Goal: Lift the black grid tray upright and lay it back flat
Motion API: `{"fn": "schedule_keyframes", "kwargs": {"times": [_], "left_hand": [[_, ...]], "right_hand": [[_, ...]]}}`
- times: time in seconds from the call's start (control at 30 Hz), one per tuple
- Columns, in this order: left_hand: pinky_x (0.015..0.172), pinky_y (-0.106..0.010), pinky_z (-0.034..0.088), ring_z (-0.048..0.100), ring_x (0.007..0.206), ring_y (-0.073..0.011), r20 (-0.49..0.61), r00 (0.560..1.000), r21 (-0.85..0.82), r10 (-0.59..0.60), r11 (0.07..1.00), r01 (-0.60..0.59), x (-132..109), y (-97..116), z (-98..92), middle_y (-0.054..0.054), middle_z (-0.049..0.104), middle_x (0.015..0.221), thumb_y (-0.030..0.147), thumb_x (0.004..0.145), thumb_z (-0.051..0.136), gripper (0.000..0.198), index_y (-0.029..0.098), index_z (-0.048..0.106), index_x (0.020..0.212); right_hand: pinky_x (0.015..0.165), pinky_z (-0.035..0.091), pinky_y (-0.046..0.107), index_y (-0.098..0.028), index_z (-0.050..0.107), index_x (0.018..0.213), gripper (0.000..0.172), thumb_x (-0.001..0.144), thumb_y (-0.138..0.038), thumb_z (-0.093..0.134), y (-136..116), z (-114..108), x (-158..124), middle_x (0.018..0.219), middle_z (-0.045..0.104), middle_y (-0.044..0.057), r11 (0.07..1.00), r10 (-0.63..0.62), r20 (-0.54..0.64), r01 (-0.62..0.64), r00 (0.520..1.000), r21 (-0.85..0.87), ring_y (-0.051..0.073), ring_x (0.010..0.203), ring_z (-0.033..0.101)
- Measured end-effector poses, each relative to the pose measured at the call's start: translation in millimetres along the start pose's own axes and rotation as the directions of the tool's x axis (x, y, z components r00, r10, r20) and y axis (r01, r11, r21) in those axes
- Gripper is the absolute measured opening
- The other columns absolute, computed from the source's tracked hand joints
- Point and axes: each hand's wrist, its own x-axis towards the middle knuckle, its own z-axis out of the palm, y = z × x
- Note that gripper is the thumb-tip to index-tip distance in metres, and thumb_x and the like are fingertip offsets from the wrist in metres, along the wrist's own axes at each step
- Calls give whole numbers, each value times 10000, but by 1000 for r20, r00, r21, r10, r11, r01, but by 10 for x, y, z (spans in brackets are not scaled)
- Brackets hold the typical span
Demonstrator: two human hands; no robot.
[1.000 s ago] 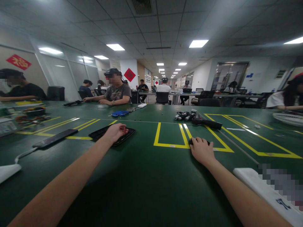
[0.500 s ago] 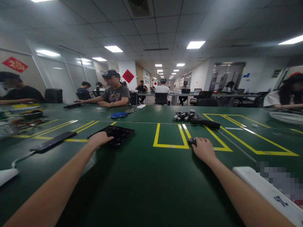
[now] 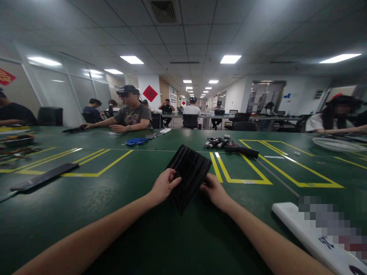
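Note:
A flat black panel (image 3: 187, 175) is held up off the green table (image 3: 137, 240), tilted with one corner pointing down. My left hand (image 3: 164, 187) is closed on its left edge, thumb over the near face. At the panel's right edge, my right hand (image 3: 216, 193) is closed with its fingertips partly behind the panel. A small black object (image 3: 204, 183) shows at those fingertips, mostly hidden. Whether the right hand also touches the panel, I cannot tell.
Yellow tape outlines (image 3: 249, 182) mark the table. A dark bar with a cable (image 3: 46, 177) lies left, a white box (image 3: 298, 225) right. Farther back are blue gloves (image 3: 137, 141), a bundle of black cables (image 3: 215, 142) and a dark tool (image 3: 243, 151). People sit around.
The left hand has lifted the black panel off the table and brought it right, turning it upright. The right hand has moved left with the small black object to the panel's edge.

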Motion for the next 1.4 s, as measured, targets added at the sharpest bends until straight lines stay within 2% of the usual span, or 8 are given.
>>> {"fn": "schedule_keyframes", "kwargs": {"times": [0.57,0.7,0.8,0.87,1.0,1.1,1.2,1.4], "left_hand": [[568,-227,334,372,601,-101,179,979,-198,95,978,-58,-368,197,45,58,358,654,367,671,596,343,176,469,927],[546,-218,371,420,558,-89,56,974,-497,-221,840,219,-246,171,-7,50,418,648,284,730,551,204,164,482,879],[552,-210,419,474,534,-70,-29,837,-740,-547,575,350,-174,87,-47,26,462,673,58,756,453,118,154,456,825],[602,-217,461,539,590,-76,-38,791,-803,-611,490,339,-192,63,-66,3,497,709,-22,745,410,191,152,436,819],[484,-225,458,564,531,-104,70,870,-750,-488,549,369,-368,173,-71,-8,553,668,208,831,450,58,152,434,826],[332,-153,255,382,348,-48,138,923,-654,-360,666,358,-480,292,-70,72,436,491,423,811,455,268,161,439,755],[351,-142,157,251,348,-17,203,934,-632,-293,689,354,-509,346,-98,107,313,455,450,754,517,306,147,476,732],[393,-162,223,369,453,-35,235,943,-603,-233,726,330,-495,381,-125,31,487,655,379,721,552,277,133,528,847]], "right_hand": [[1032,297,423,-219,523,1170,378,814,-340,492,-341,-43,-191,1221,537,69,954,-296,339,262,893,144,217,1168,445],[1025,316,413,-202,488,1217,455,795,-366,525,-395,-80,-217,1309,459,84,974,-226,337,208,914,89,233,1194,419],[1019,325,410,-181,493,1218,455,790,-331,533,-450,-111,-228,1320,443,99,979,-201,358,200,912,40,235,1159,454],[1030,305,419,-170,505,1207,434,796,-308,523,-469,-116,-228,1306,459,106,975,-217,372,220,903,35,237,1154,457],[1030,299,438,-212,548,1153,386,784,-326,542,-440,-78,-222,1253,515,72,968,-245,312,211,918,138,237,1156,456],[1028,300,444,-238,577,1102,323,793,-319,526,-407,-44,-223,1212,550,42,961,-250,290,202,924,187,223,1160,454],[1018,313,447,-234,590,1074,304,785,-310,535,-409,-33,-228,1183,570,45,963,-238,290,186,927,196,223,1151,462],[1013,322,440,-231,592,1063,298,792,-336,524,-432,1,-223,1154,587,52,961,-224,280,164,933,223,213,1142,472]]}}
